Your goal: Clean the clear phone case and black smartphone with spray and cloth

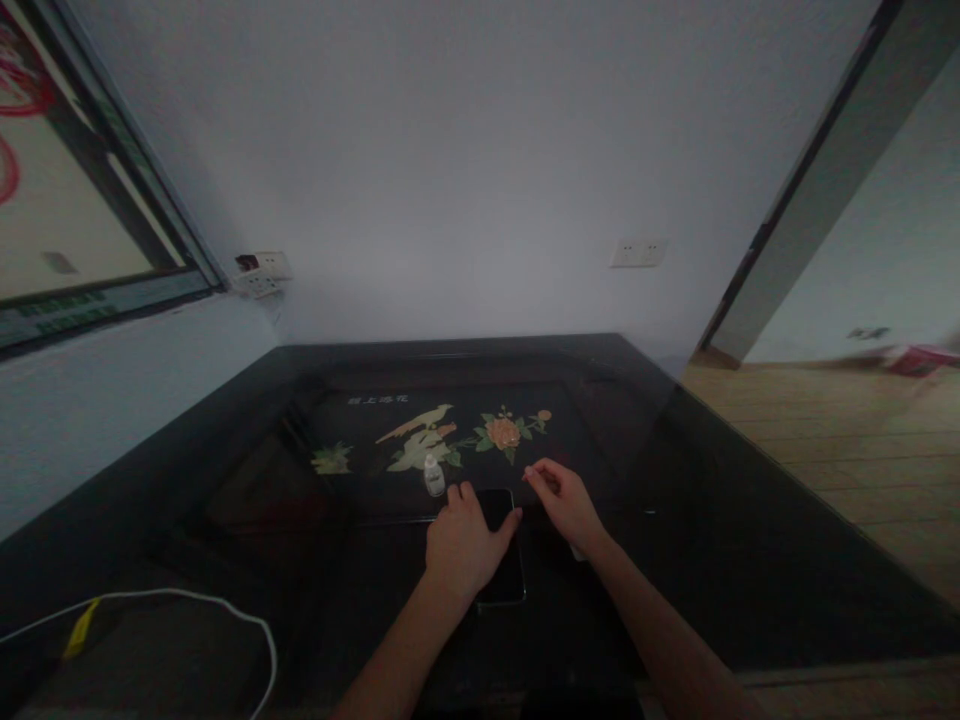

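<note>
A dark smartphone (504, 575) with a pale rim lies flat on the glossy black table (360, 620). My left hand (461, 540) rests across it from the left, with the thumb reaching the phone's right edge and the fingers by its upper left. To the right of the phone, my right hand (566, 500) is raised slightly with thumb and index fingertip pinched together. Whatever is in that pinch is too small to make out. Just beyond my left fingertips is a small whitish bottle-shaped object (434, 476). A bit of something pale (577, 553) shows under my right wrist.
Bird and flower decoration (502, 432) covers part of the tabletop. A white cable (187, 592) with a yellow tag (81, 628) curves over the near left. Wall sockets (639, 253) sit above the far edge. A window (90, 180) is at left, wooden floor (810, 450) at right.
</note>
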{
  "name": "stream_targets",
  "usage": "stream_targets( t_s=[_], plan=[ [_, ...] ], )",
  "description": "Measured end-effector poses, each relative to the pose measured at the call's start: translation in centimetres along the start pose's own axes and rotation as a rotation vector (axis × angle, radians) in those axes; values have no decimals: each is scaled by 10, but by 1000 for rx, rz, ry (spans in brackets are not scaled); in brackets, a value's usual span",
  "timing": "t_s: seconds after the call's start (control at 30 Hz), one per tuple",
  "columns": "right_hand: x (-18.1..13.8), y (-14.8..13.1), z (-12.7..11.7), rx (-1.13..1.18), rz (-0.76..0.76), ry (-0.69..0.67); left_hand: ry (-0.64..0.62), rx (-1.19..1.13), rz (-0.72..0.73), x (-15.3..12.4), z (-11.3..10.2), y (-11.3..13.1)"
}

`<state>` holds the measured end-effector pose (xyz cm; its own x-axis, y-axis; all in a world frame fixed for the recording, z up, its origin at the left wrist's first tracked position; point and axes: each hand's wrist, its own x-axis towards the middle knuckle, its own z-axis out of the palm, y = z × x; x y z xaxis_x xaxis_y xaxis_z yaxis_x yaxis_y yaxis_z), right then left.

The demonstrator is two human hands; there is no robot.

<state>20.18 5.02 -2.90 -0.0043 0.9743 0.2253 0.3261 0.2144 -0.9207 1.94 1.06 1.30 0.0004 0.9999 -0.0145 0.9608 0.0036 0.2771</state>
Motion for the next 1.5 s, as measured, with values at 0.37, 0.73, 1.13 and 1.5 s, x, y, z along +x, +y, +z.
stream_targets(
  t_s=[0.37,0.73,1.13,1.5],
  plan=[
    [-1,2,1,-12,10,-2,-36,-205,-89,-59,4,-30],
    [0,6,3,-34,7,-45,24,-37,-64,-22,5,5],
    [-6,-2,4,-52,31,-87,50,-37,-104,-11,10,14],
    [-13,-19,12,273,258,-351,43,-180,-97,-13,-1,10]
  ],
)
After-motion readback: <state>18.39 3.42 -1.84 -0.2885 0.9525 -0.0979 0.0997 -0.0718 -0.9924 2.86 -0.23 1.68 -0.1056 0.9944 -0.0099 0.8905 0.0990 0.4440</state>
